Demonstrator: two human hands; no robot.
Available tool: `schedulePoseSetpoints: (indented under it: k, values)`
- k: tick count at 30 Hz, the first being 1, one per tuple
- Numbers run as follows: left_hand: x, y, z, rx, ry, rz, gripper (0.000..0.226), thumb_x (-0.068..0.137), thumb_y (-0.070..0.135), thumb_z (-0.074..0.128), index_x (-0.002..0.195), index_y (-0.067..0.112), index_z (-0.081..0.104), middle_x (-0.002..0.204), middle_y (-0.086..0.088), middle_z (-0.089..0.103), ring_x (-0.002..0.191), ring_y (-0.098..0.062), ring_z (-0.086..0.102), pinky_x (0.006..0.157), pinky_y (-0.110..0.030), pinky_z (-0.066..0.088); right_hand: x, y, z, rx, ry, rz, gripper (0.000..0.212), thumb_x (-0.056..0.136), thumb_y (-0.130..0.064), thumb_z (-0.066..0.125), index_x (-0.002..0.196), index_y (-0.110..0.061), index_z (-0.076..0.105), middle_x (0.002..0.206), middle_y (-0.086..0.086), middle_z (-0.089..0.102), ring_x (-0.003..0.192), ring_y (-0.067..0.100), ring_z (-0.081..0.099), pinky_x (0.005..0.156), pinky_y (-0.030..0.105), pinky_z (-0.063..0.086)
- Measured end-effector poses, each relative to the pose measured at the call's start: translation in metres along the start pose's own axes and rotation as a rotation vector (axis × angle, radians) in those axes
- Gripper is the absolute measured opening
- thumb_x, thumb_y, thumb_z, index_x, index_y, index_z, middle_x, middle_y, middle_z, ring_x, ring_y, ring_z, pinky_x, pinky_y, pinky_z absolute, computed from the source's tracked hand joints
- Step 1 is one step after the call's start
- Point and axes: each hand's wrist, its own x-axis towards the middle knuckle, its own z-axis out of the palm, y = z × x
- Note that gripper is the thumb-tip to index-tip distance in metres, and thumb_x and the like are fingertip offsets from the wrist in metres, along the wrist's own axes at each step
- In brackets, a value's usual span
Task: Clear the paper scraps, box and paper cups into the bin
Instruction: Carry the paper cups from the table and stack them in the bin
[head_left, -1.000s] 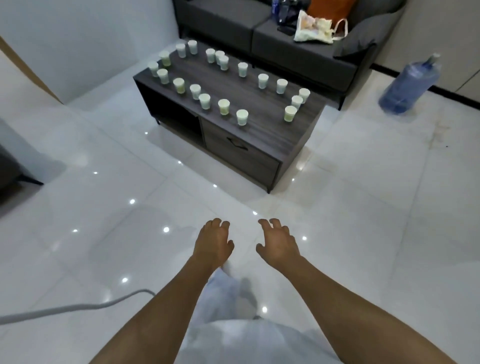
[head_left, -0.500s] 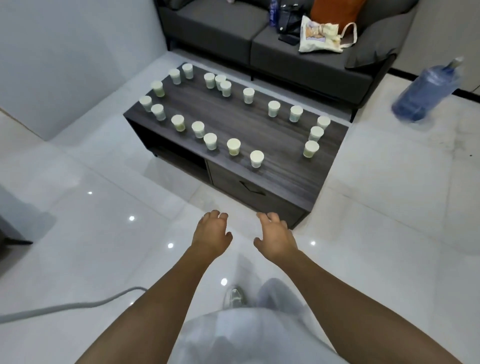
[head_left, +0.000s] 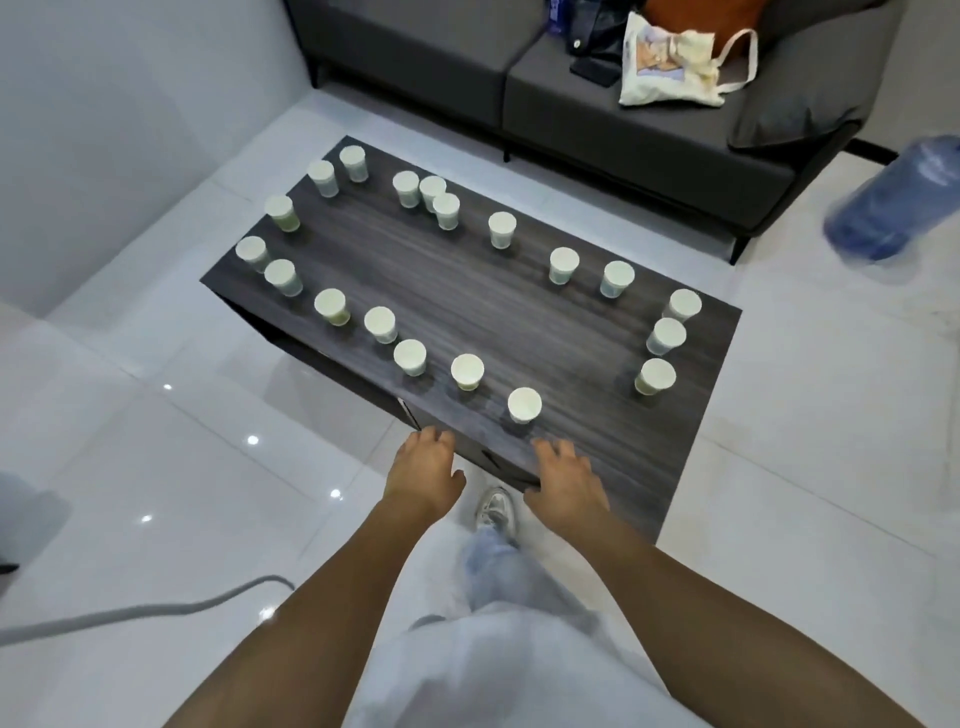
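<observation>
Several pale paper cups stand upside down around the edge of a dark wooden coffee table (head_left: 519, 312); the nearest cup (head_left: 524, 405) sits close to the front edge. My left hand (head_left: 423, 467) hovers just in front of that edge, fingers relaxed, holding nothing. My right hand (head_left: 566, 475) reaches over the table's near edge, a little short of the nearest cup, fingers loosely spread and empty. No bin, box or paper scraps appear in view.
A grey sofa (head_left: 597, 114) stands behind the table with a cloth tote bag (head_left: 670, 62) and dark items on it. A blue water bottle (head_left: 893, 202) stands on the floor at right. A grey cable (head_left: 130, 608) crosses the white tiles at left.
I have walked up to the table; it now lies right under my hands. Both hands stay empty and reach forward to its near edge.
</observation>
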Motion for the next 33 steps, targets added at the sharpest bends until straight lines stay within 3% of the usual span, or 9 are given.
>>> schedulePoseSetpoints:
  k: [10,17,20,23,27,33]
  values:
    - [0.147,0.001,-0.025,0.101,-0.113,0.006,0.046,0.091,0.026,0.054,0.133,0.013,0.043,0.133,-0.009,0.045,0.125,-0.027,0.038,0.106,-0.032,0.031,0.132,-0.001,-0.032,0.059,-0.074,0.084,0.06,0.089,-0.026,0.057,0.142,-0.023,0.029,0.14,0.007,0.033,0.122,0.033,0.038,0.097,0.044,0.041]
    - [0.245,-0.007,0.029,0.223,-0.105,0.068,0.05,0.09,0.022,0.051,0.137,0.013,0.036,0.138,-0.009,0.04,0.128,-0.028,0.035,0.106,-0.037,0.031,0.223,0.016,0.019,0.099,-0.077,0.166,0.064,0.087,-0.023,0.059,0.143,-0.024,0.028,0.146,0.008,0.026,0.126,0.034,0.033,0.098,0.044,0.04]
    - [0.279,-0.013,0.059,0.268,-0.093,0.119,0.054,0.092,0.029,0.052,0.14,0.015,0.033,0.144,-0.01,0.036,0.133,-0.028,0.032,0.11,-0.038,0.028,0.254,0.022,0.046,0.09,-0.063,0.16,0.066,0.085,-0.022,0.061,0.143,-0.025,0.029,0.152,0.009,0.021,0.131,0.036,0.03,0.1,0.046,0.039]
    - [0.3,-0.023,0.086,0.328,-0.133,0.133,0.066,0.091,0.037,0.058,0.145,0.017,0.025,0.151,-0.013,0.025,0.14,-0.032,0.023,0.114,-0.043,0.026,0.273,0.028,0.07,0.049,-0.09,0.138,0.072,0.085,-0.021,0.065,0.146,-0.026,0.026,0.156,0.01,0.013,0.136,0.037,0.023,0.105,0.049,0.036]
    - [0.315,-0.035,0.113,0.323,-0.188,0.148,0.07,0.09,0.03,0.063,0.146,0.021,0.024,0.154,-0.015,0.017,0.142,-0.036,0.017,0.112,-0.046,0.029,0.282,0.034,0.094,0.078,-0.072,0.148,0.074,0.085,-0.019,0.067,0.147,-0.025,0.027,0.157,0.009,0.01,0.139,0.036,0.021,0.108,0.048,0.038]
    - [0.311,-0.043,0.124,0.336,-0.245,0.24,0.068,0.086,0.015,0.067,0.143,0.024,0.031,0.147,-0.011,0.027,0.134,-0.032,0.028,0.105,-0.042,0.04,0.275,0.033,0.105,0.144,-0.021,0.134,0.065,0.088,-0.013,0.064,0.144,-0.024,0.033,0.15,0.01,0.024,0.133,0.031,0.03,0.1,0.041,0.045]
